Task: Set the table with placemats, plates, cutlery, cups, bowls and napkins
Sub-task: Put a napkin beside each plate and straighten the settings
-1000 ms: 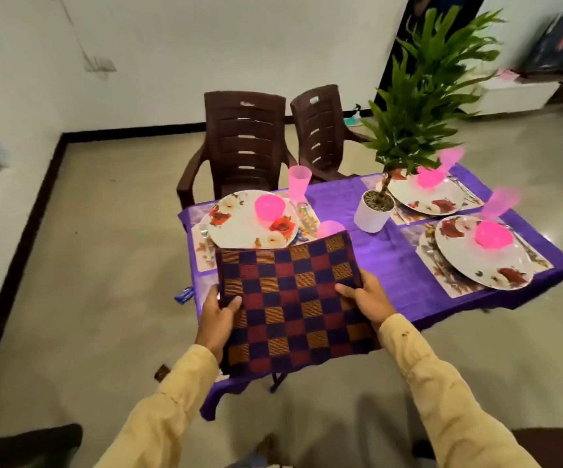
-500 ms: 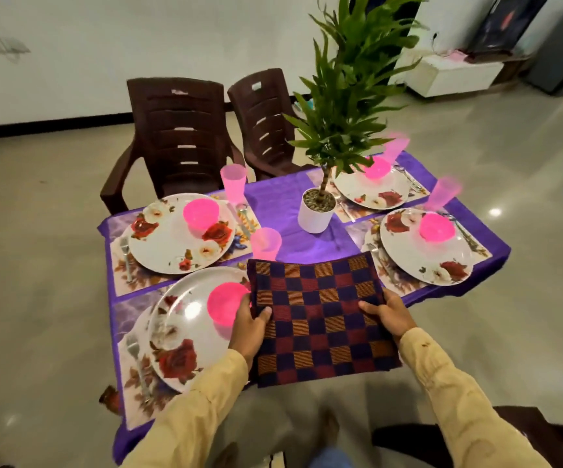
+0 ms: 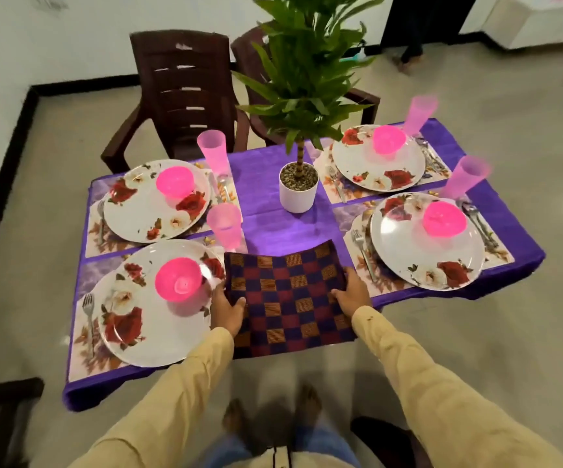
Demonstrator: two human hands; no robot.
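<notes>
Checked napkin point(image 3: 290, 298), in purple, maroon and orange squares, is held spread out at the near edge of the purple-clothed table point(image 3: 266, 184), between the two near settings. Its far edge is seen over the purple cloth; its near part reaches past the table edge toward the person. Whether it rests on the cloth or is held just above it cannot be told.

Left hand point(image 3: 226, 310): the napkin's left edge is gripped, with the thumb laid on top and the fingers hidden beneath. The hand is just beside the rim of the near left plate point(image 3: 151, 332).

Right hand point(image 3: 352, 293): the napkin's right edge is gripped the same way, thumb on top, beside the near right placemat point(image 3: 379, 283).

Four settings are noted, two on each side, each a floral plate on a floral placemat with a pink bowl set on the plate:
- near left bowl point(image 3: 178, 279)
- far left plate point(image 3: 138, 217) with far left bowl point(image 3: 174, 181)
- far right plate point(image 3: 357, 167) with far right bowl point(image 3: 389, 139)
- near right plate point(image 3: 418, 255) with near right bowl point(image 3: 444, 218)

Four pink cups are stood upright:
- far left cup point(image 3: 213, 150)
- inner left cup point(image 3: 224, 224)
- far right cup point(image 3: 419, 113)
- near right cup point(image 3: 466, 175)

A fork point(image 3: 88, 309) is laid left of the near left plate. A second fork point(image 3: 361, 248) is laid left of the near right plate. Other cutlery is too blurred to name.

A white plant pot point(image 3: 298, 192) is stood at the table's centre. Two dark brown chairs point(image 3: 185, 86) are placed at the far side.
</notes>
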